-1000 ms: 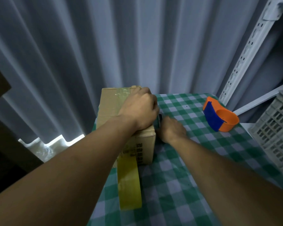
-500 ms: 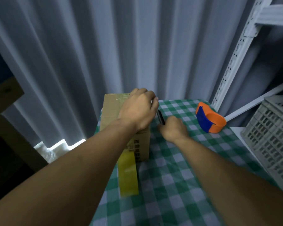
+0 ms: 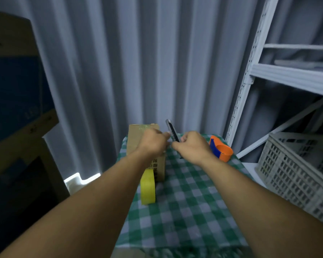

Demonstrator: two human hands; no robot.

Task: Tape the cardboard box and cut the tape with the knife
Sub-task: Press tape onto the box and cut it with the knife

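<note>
A small cardboard box (image 3: pixel 136 135) stands at the far left of the checkered table, with clear tape across its top. A strip of yellow tape (image 3: pixel 147 189) hangs from its near face onto the cloth. My right hand (image 3: pixel 192 146) grips a dark utility knife (image 3: pixel 172 131), raised with its tip pointing up and away. My left hand (image 3: pixel 154 143) hovers over the box's right side, its fingertips touching the knife near the handle. An orange and blue tape dispenser (image 3: pixel 220 150) lies to the right of my right hand.
The table wears a green and white checkered cloth (image 3: pixel 185 211). A grey plastic crate (image 3: pixel 296 174) sits at the right, under a white metal shelf rack (image 3: pixel 250 81). Grey curtains hang behind. Large cardboard boxes (image 3: pixel 17 90) are stacked at the left.
My right hand lifted the knife from beside the box up into the air. My left hand came off the box top and moved to the knife. The camera tilted upward.
</note>
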